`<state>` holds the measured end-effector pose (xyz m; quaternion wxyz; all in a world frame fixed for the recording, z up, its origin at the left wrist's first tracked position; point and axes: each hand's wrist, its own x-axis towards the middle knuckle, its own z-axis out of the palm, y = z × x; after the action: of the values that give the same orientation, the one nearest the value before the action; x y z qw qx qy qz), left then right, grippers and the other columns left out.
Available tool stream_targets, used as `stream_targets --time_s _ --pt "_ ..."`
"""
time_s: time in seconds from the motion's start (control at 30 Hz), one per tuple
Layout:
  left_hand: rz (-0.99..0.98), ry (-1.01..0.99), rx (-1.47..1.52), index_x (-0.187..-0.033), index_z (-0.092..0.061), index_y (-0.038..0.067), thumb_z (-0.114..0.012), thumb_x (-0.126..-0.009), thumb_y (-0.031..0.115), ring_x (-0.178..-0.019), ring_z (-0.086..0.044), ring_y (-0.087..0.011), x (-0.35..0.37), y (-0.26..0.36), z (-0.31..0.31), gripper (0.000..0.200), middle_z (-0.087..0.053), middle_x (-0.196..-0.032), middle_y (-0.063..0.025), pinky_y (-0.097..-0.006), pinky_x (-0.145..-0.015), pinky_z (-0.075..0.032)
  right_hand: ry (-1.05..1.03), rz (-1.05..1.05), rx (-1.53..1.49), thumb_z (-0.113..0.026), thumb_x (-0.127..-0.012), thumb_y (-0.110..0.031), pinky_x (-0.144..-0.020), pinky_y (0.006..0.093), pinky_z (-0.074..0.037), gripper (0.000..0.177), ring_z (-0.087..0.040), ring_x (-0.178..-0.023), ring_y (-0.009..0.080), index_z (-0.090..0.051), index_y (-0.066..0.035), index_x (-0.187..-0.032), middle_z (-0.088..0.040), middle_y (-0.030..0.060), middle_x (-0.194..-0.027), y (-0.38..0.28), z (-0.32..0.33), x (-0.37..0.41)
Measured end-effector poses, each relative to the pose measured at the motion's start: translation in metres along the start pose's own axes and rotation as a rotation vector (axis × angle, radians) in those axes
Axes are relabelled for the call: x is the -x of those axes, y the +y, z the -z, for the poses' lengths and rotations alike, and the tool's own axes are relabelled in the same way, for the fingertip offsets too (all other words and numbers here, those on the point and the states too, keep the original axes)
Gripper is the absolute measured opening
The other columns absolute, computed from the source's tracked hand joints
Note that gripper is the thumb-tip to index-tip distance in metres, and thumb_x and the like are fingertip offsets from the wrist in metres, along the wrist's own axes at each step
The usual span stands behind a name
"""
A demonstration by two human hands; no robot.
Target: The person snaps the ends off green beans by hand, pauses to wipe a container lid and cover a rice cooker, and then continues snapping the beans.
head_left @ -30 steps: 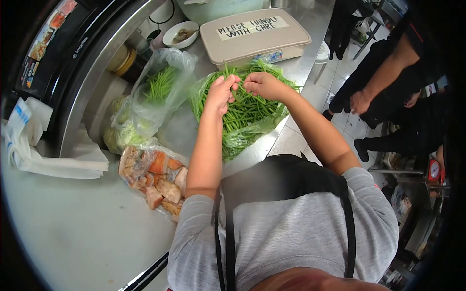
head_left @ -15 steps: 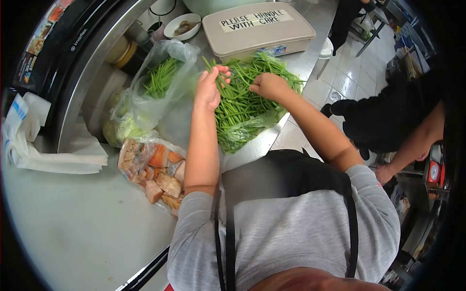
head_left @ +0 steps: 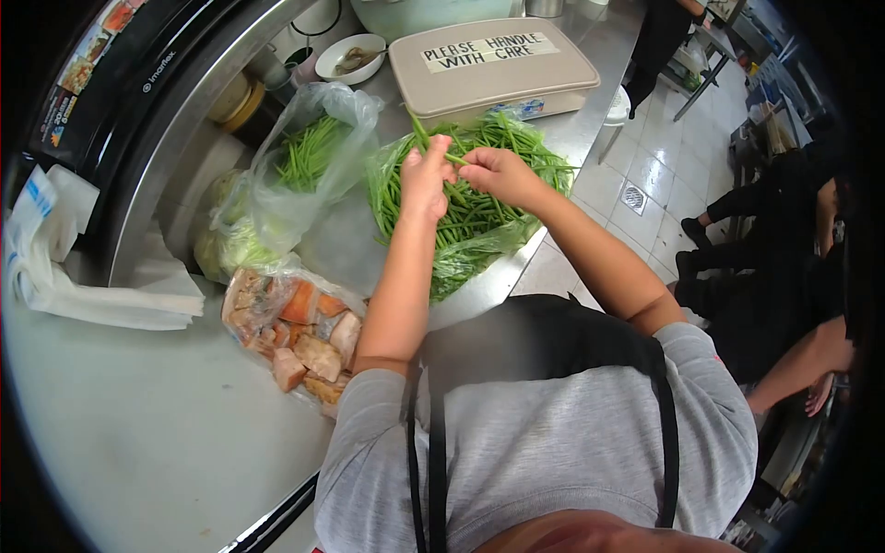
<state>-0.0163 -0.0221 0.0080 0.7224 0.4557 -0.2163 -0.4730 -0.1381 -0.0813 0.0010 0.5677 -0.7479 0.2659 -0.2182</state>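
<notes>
Over a big heap of green beans (head_left: 489,217) in an opened clear plastic bag, my two hands are close together. My left hand (head_left: 427,180) is closed round a few green beans (head_left: 419,131) whose ends stick up past the fingers. With its fingertips pinched, my right hand (head_left: 501,175) grips a green bean beside the left hand's fingers. To the left, a second clear bag (head_left: 346,111) stands with its mouth open, and more beans (head_left: 313,155) lie inside it.
A beige lidded box (head_left: 498,69) stands behind the heap, near a white bowl (head_left: 350,59). Bagged meat chunks (head_left: 309,336) lie by my left forearm, cabbage (head_left: 230,235) beyond. White plastic bags (head_left: 101,286) are at far left. Co-workers in black (head_left: 765,267) are on the right.
My left hand has moved right, toward my right hand, and they now nearly meet over the heap. The co-worker at right has shifted, and another person's legs now show there.
</notes>
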Motion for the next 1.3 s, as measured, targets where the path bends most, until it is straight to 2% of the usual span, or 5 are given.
stream_targets --time_s 0.13,0.63,0.97,1.07,1.3 --pt "-0.027 -0.008 0.091 -0.083 -0.046 0.004 -0.053 -0.08 0.023 -0.047 -0.036 -0.0067 -0.01 0.009 0.014 0.02 -0.036 -0.057 0.0027 -0.0223 -0.044 -0.033 -0.114 -0.247 -0.435 -0.047 -0.081 -0.022 -0.054 0.0192 -0.039 0.019 -0.045 -0.056 0.0076 -0.055 -0.005 -0.081 -0.049 -0.0008 -0.063 0.003 0.013 0.008" --pt "0.12 -0.148 -0.229 -0.083 -0.046 0.004 -0.045 -0.084 0.028 -0.042 -0.033 -0.0066 0.004 0.002 -0.002 0.024 -0.037 -0.056 0.0026 -0.0219 -0.039 -0.03 0.275 -0.139 0.414 -0.052 -0.071 -0.024 -0.056 0.038 -0.041 0.021 -0.052 -0.057 0.0303 -0.056 -0.003 -0.069 -0.054 0.0164 -0.061 0.021 0.01 -0.008" --pt "-0.151 -0.135 -0.942 -0.074 -0.055 0.001 -0.051 -0.079 0.022 -0.056 -0.044 -0.0093 0.0 0.007 0.016 0.022 -0.053 -0.065 -0.0028 -0.0249 -0.054 -0.036 0.29 0.613 1.288 -0.048 -0.069 -0.015 -0.059 0.0341 -0.042 0.006 -0.055 -0.073 0.0206 -0.052 -0.012 -0.071 -0.053 0.0033 -0.073 -0.028 0.034 -0.012" --pt "-0.097 -0.184 -0.712 -0.077 -0.052 0.002 -0.05 -0.08 0.023 -0.047 -0.037 -0.0071 -0.003 0.002 0.018 0.021 -0.045 -0.058 0.001 -0.0227 -0.045 -0.032 0.245 0.498 1.216 -0.047 -0.073 -0.014 -0.057 0.0328 -0.042 0.006 -0.055 -0.066 0.0203 -0.051 -0.01 -0.072 -0.052 0.0048 -0.069 -0.012 0.028 -0.016" --pt "0.193 -0.129 -0.086 -0.078 -0.042 0.008 -0.048 -0.083 0.025 -0.041 -0.031 -0.0058 0.003 0.0 0.019 0.019 -0.034 -0.052 0.0036 -0.0203 -0.037 -0.029 0.149 0.002 -0.341 -0.046 -0.08 -0.017 -0.06 0.0322 -0.045 0.014 -0.055 -0.065 0.021 -0.053 -0.005 -0.083 -0.056 0.0099 -0.067 -0.02 0.018 -0.011"
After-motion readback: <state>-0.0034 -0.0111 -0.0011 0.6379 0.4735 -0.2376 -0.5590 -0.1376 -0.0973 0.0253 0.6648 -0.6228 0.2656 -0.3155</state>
